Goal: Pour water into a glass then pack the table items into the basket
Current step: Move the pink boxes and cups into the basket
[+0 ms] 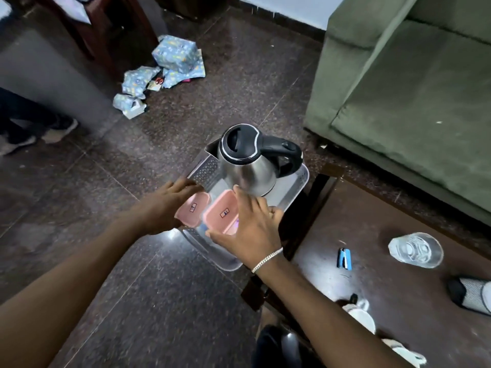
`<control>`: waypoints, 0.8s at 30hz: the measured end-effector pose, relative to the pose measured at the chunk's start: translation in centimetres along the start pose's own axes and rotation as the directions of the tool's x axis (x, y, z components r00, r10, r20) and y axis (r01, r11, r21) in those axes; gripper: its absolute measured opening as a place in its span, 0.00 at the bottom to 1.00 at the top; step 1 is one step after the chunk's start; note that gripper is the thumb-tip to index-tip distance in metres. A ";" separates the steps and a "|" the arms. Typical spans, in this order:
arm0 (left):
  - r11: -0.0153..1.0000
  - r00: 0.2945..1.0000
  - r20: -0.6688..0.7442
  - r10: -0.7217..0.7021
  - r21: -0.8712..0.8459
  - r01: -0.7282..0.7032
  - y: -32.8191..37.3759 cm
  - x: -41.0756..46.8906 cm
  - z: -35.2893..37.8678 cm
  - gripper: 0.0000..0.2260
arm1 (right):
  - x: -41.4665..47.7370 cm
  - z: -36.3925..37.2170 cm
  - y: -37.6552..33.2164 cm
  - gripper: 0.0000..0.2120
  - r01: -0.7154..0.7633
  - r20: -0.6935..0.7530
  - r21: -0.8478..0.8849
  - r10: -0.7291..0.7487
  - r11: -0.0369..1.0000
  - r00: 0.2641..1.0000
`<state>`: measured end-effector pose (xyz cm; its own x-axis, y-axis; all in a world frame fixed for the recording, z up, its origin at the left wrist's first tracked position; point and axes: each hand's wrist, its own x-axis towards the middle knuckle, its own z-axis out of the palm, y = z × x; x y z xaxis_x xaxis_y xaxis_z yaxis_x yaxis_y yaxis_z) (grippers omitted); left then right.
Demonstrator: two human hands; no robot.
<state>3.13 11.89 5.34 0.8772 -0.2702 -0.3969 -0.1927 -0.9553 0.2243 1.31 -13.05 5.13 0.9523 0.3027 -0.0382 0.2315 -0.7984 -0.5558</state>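
Observation:
A clear plastic basket [297, 188] sits on the floor beside the dark wooden table [377, 229]. Inside it stands a steel kettle [255, 168] with a black lid and handle, at the far end. Two pink lidded containers lie at the near end. My left hand [167, 205] rests on the left pink container [195, 207], fingers spread. My right hand [252, 224] grips the right pink container [221, 212] from its right side. A glass of water [415, 251] stands on the table to the right.
On the table lie a small blue object [344, 258], a white cup [361, 318] and a black and white item [470, 292]. A green sofa [414, 96] fills the right. Crumpled wrapping paper [162, 73] lies on the dark floor. A person's shoes [37, 134] stand at the left.

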 end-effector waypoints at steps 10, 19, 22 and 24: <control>0.983 0.999 0.039 0.003 0.184 -0.010 -2.5 2.2 1.1 0.44 | 2.8 6.7 -0.5 0.36 0.009 0.060 -0.212 0.004 0.977 0.998; 0.961 0.995 0.101 0.027 0.271 -0.053 -1.9 3.4 1.4 0.44 | 3.1 8.7 -0.3 0.33 0.028 0.074 -0.313 -0.005 0.949 0.997; 0.951 0.992 0.117 0.043 0.299 -0.076 -1.5 3.6 1.4 0.43 | 3.0 9.0 -0.3 0.35 0.042 0.077 -0.318 -0.018 0.947 0.997; 0.946 0.991 0.127 0.042 0.314 -0.081 -1.3 3.6 1.4 0.44 | 2.8 9.1 -0.2 0.38 0.046 0.083 -0.316 -0.021 0.948 0.996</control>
<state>5.94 12.00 2.32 0.8054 -0.3234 -0.4967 -0.3909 -0.9198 -0.0350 2.12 -7.29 -2.36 0.9277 0.3610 -0.0952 0.3258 -0.9073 -0.2657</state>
